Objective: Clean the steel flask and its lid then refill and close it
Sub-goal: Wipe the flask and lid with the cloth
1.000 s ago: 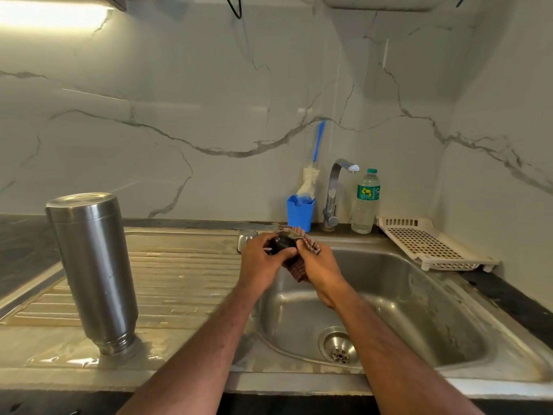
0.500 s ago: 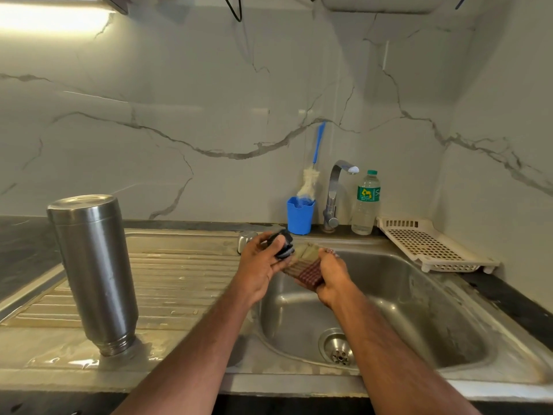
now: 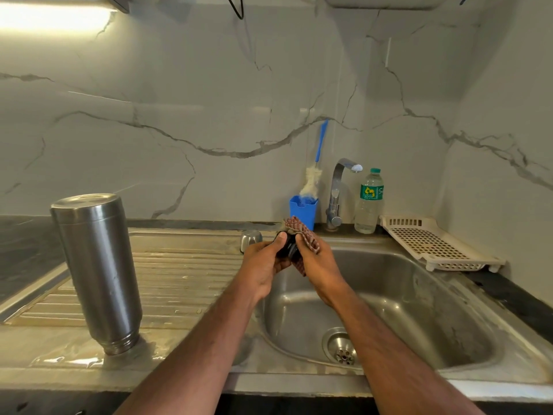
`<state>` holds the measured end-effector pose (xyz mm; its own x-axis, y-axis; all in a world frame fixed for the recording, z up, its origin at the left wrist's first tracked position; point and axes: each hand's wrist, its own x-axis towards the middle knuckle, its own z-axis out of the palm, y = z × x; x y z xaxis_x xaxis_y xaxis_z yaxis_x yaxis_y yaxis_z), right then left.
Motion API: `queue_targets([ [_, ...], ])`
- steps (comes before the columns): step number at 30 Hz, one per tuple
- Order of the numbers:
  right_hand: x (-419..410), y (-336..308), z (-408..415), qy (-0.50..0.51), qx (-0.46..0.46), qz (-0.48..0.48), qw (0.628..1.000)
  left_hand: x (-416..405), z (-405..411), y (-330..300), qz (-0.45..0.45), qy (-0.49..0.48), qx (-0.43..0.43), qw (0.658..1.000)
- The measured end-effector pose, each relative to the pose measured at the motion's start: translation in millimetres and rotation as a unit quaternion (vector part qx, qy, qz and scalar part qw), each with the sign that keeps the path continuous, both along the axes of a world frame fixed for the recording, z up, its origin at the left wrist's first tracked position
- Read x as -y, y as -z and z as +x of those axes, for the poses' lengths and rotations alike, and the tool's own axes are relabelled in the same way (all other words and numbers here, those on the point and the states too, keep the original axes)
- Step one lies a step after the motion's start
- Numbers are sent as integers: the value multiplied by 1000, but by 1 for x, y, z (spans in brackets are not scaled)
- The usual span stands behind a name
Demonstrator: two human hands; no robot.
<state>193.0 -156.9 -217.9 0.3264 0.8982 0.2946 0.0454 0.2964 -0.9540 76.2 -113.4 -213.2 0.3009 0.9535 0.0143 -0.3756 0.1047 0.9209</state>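
Observation:
The steel flask (image 3: 97, 271) stands upside down on the wet draining board (image 3: 185, 283), mouth on the metal, left of my arms. Over the sink's left rim, my left hand (image 3: 264, 266) grips the small black lid (image 3: 288, 248) between thumb and fingers. My right hand (image 3: 318, 265) holds a red-brown checked cloth (image 3: 302, 235) pressed against the lid, so most of the lid is hidden. A small steel cap (image 3: 250, 239) lies on the board just behind my left hand.
The steel sink (image 3: 419, 310) has a drain (image 3: 342, 347) at its bottom. Behind it stand a blue holder (image 3: 302, 211) with a bottle brush (image 3: 315, 172), the tap (image 3: 339, 193) and a plastic water bottle (image 3: 368, 202). A cream perforated tray (image 3: 434, 244) sits at right.
Half a second ago the cloth lay flat in my right hand below the lid. Now both hands are together again, with the cloth wrapped up over the lid.

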Motion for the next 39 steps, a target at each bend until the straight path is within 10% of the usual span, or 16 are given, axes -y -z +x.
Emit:
queue_targets([
  [6, -4, 2, 1, 27, 323, 96, 941, 2, -8, -6, -72, 34, 78, 994],
  [18, 14, -7, 35, -117, -160, -93, 976, -13, -26, 11, 304, 17, -238, 922],
  [27, 16, -9, 45, -46, -177, -169, 968, -22, -17, 15, 428, -85, -373, 819],
  [33, 11, -6, 46, 30, -207, -169, 963, -20, -23, 10, 206, -63, -128, 968],
  [39, 5, -8, 42, 27, -307, -111, 945, -12, -15, 10, 159, 47, -65, 984],
])
